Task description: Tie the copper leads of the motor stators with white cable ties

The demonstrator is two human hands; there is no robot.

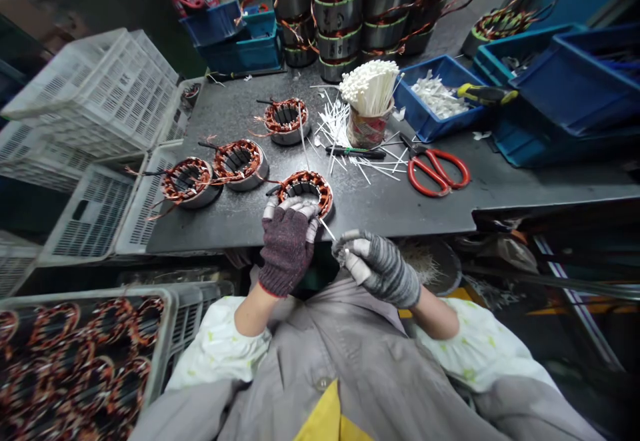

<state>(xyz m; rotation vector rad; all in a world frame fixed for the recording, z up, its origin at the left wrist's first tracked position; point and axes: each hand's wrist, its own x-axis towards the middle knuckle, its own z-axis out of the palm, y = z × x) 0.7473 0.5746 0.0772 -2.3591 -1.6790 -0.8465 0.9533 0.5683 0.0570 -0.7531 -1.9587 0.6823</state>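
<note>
My left hand (289, 244), in a dark maroon glove with pale fingertips, is closed on the near rim of a motor stator (325, 194) with copper windings, lying at the table's front edge. My right hand (377, 261), in a grey striped glove, pinches the end of a white cable tie (327, 229) that runs down from the stator. Another white tie (303, 141) sticks up behind that stator's far side. To the left sit three more wound stators (240, 162). Red-handled scissors (437, 171) lie to the right, beside a cup (367, 128) packed with white cable ties.
Loose ties (336, 121) lie scattered around the cup. Blue bins (435, 128) line the right side, one with pliers (487, 94) across it. Stacked stators (340, 44) stand at the back. White crates (90, 208) are on the left; a crate of stators (173, 321) sits below.
</note>
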